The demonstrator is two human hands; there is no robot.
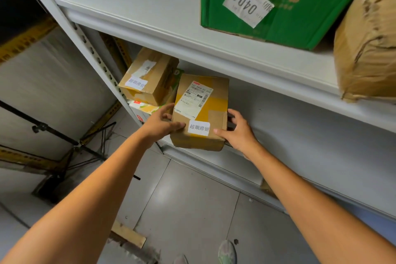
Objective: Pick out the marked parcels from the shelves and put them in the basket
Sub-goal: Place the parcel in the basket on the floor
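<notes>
Fingers of left hand (159,123) and right hand (240,133) curl round opposite sides of one marked parcel (201,113) at the front edge of the shelf (300,135). Marked parcels: two; the second marked parcel (149,77) lies behind, leftward. Both forearms are extended.

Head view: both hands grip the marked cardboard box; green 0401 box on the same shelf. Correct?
No: the head view shows the green 0401 box on the upper shelf, one level higher. The left hand and right hand do grip the marked cardboard box.
</notes>
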